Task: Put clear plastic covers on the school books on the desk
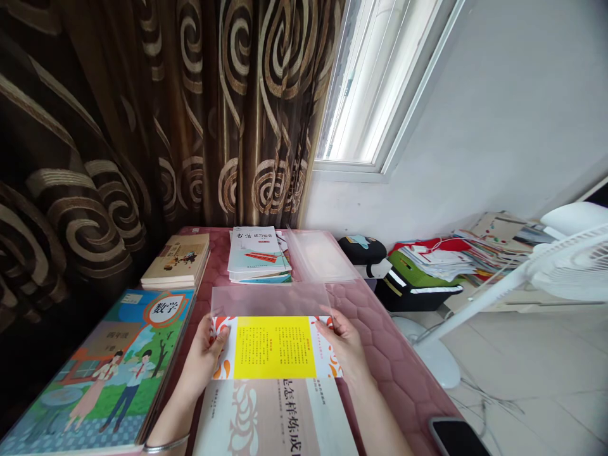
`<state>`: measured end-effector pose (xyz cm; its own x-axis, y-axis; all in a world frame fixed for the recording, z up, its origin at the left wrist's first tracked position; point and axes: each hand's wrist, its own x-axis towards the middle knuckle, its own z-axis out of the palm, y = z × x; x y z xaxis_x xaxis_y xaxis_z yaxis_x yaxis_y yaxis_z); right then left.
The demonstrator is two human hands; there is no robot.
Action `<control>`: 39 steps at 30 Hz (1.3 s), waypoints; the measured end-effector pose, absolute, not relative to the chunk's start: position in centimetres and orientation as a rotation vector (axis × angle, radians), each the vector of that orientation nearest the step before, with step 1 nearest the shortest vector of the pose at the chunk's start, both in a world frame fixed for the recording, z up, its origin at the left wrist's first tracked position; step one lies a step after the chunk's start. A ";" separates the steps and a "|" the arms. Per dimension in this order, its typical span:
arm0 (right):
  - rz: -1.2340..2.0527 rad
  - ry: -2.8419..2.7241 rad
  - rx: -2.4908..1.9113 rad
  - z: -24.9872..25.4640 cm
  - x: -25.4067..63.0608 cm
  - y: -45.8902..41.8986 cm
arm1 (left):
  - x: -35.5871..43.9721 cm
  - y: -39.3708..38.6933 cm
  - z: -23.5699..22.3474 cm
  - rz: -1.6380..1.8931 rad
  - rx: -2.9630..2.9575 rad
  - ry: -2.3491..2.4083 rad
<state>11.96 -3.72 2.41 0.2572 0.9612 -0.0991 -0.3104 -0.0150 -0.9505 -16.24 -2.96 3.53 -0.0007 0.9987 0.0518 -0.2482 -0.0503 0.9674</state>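
Between my two hands is a yellow-and-white book flap [275, 348] with orange leaf shapes at its ends. A clear plastic book cover [270, 300] shows beyond its far edge. My left hand [202, 354] pinches the left end, thumb on top and fingers underneath. At the right end, my right hand [349, 348] grips in the same way. How far the flap sits inside the plastic I cannot tell. Nearer to me lies a pale grey-and-beige book [266, 418] with a white floral print, its title turned sideways.
A stack of textbooks [118, 367] stands left, with brown-covered books [175, 256] behind. White-covered books [256, 253] and more clear covers [325, 253] lie at the table's far end. A phone [458, 437] rests near the right edge. A white fan [498, 304] stands on the floor.
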 end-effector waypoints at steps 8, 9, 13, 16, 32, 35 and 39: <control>1.171 -0.901 -1.188 2.6 12.5 -4.3 | -16.7 -2.6 2.6 1.393 1.115 1.090; 1.170 -0.906 -1.210 2.3 12.6 -4.3 | -16.7 -2.6 2.6 1.398 1.121 1.098; 1.156 -0.933 -1.286 1.4 12.9 -4.0 | -16.6 -2.7 2.9 1.377 1.071 1.057; 1.138 -0.928 -1.317 1.1 13.0 -3.9 | -16.7 -3.0 3.2 1.348 1.019 1.012; 0.995 -0.979 -1.388 1.6 12.7 -4.2 | -16.4 -3.1 3.5 1.399 1.057 1.040; 0.961 -0.995 -1.413 1.3 12.8 -4.2 | -16.5 -3.1 3.3 1.395 1.079 1.056; 0.919 -0.993 -1.432 1.3 12.7 -4.3 | -16.6 -2.9 3.1 1.392 1.085 1.060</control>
<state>12.74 -4.32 1.31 0.3453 0.9385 -0.0066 0.0792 -0.0361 -0.9962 -16.59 -2.90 3.09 -0.0609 0.9958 0.0687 -0.1992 -0.0795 0.9767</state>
